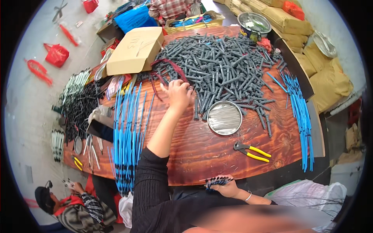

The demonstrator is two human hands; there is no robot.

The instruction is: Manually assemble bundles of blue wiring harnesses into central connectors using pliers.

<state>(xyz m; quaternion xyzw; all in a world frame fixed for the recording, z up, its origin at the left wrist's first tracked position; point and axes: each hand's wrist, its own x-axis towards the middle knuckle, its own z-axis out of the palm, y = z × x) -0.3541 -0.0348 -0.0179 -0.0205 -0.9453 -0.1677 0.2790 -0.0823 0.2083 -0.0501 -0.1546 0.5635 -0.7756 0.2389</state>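
My left hand (pixel 178 94) reaches out over the reddish wooden table (pixel 202 155) to the near edge of a big pile of grey plastic stick-like parts (pixel 225 66). Its fingers are spread, with the tips on the parts and on a dark red cord (pixel 171 66). My right hand (pixel 227 187) rests at the table's near edge, closed around a small bundle of dark pieces with blue tips (pixel 217 181). A bracelet sits on that wrist.
A round metal dish of thin pins (pixel 224 117) lies near the pile, with yellow-handled pliers (pixel 251 151) in front of it. Blue rods lie in rows at left (pixel 128 139) and right (pixel 301 116). A cardboard box (pixel 136 50), metal pot (pixel 254 24) and black parts (pixel 79 106) ring the table. Another person (pixel 70 207) crouches lower left.
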